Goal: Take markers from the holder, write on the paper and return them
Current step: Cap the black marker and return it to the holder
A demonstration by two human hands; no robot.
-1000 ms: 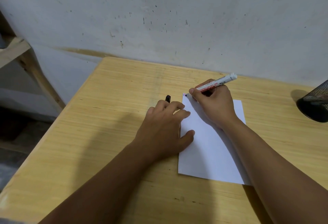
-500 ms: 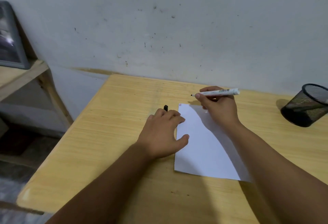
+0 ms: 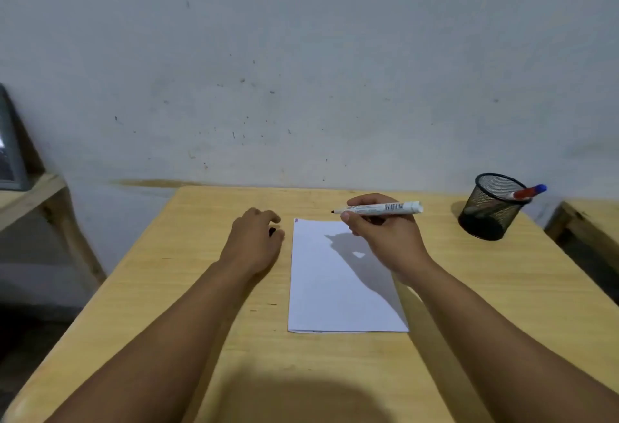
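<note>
A white sheet of paper (image 3: 338, 282) lies on the wooden table (image 3: 174, 288), with small red marks at its top left corner. My right hand (image 3: 385, 238) hovers over the paper's top right part, shut on an uncapped white marker (image 3: 382, 208) held level, its dark tip pointing left. My left hand (image 3: 254, 242) rests on the table left of the paper, fingers curled around a small black cap (image 3: 272, 231). A black mesh holder (image 3: 492, 205) stands at the far right with a red-and-blue marker (image 3: 527, 192) leaning out of it.
A pale wall stands right behind the table. A wooden shelf (image 3: 30, 195) with a grey framed object stands off the left side. Another wooden surface (image 3: 589, 218) lies beyond the table's right edge.
My right hand lifted the marker off the paper's top left corner and drew back to the right. My left hand slid off the paper's edge. The view tilted up, showing the holder.
</note>
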